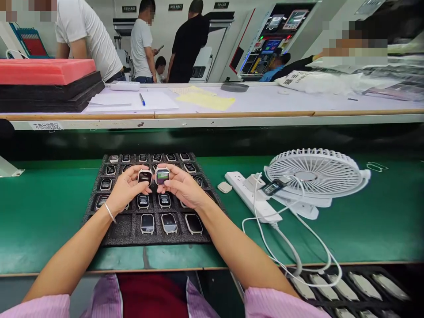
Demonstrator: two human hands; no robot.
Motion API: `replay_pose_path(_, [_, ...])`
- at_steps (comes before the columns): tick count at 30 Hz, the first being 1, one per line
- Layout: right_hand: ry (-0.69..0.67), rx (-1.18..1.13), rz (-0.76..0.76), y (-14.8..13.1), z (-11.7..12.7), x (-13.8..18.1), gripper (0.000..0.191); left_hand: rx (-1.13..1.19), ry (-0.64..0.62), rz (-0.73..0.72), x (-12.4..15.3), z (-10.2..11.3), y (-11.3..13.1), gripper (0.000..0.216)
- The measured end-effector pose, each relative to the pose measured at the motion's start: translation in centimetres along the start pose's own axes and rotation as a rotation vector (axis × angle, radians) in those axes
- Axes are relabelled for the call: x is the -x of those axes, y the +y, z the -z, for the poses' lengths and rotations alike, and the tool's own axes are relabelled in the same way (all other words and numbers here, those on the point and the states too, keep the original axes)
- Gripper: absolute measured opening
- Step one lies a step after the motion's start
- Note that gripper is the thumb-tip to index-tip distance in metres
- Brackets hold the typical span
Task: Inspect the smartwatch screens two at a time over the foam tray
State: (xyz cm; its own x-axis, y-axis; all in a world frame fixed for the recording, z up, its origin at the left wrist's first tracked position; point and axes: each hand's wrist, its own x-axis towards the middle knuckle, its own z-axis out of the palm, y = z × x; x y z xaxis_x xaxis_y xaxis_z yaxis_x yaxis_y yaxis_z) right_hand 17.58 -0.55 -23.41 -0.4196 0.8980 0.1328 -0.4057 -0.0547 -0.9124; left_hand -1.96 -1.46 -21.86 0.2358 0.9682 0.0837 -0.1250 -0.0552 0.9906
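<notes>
**Two smartwatch bodies held side by side over a foam tray**

At the centre of the frame, the left hand (127,187) pinches a smartwatch body with a dark screen (145,176) between thumb and fingertips, and the right hand (180,185) pinches a smartwatch body with a lit screen (162,176) the same way. Both watches face up toward the camera, held nearly touching, their long axes running roughly up and down the frame. A thin bracelet (110,212) circles the left wrist.

Just beneath the hands lies a black foam tray (122,227), its pockets holding rows of more watch bodies, screens up. The tray rests on a green bench mat (46,207). To the right lie a white power strip (251,194), a small white desk fan (313,174) tipped face up, and looping white cables (298,251).

Across the upper frame runs a white shelf (265,101) bearing papers, a blue pen (142,99) and stacked red and black foam (46,84). Several people stand behind it among machines.
</notes>
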Motion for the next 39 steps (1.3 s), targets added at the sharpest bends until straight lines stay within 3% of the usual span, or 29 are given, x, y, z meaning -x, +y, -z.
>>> replay_pose_path(8, [0.044, 0.053, -0.035, 0.9, 0.2, -0.1, 0.036, 0.027, -0.016, 0.049, 0.1, 0.4, -0.6, 0.041])
replay_pose_path(15, [0.055, 0.017, -0.038, 1.2, 0.2, 0.2, 0.045, 0.094, -0.026, 0.073, 0.2, 0.4, -1.0, 0.051])
replay_pose_path(23, [0.134, -0.055, -0.163, 1.6, 0.1, 0.3, 0.048, 0.106, 0.021, 0.141, 0.5, 0.1, -1.3, 0.047])
replay_pose_path(31, [0.19, -0.105, -0.212, 1.3, 0.1, 0.5, 0.038, 0.163, 0.076, 0.281, 0.6, -0.2, -0.9, 0.046])
replay_pose_path(39, [0.164, -0.112, -0.194, 1.3, 0.1, 0.6, 0.03, 0.184, 0.047, 0.286, 0.4, -0.2, -1.1, 0.039])
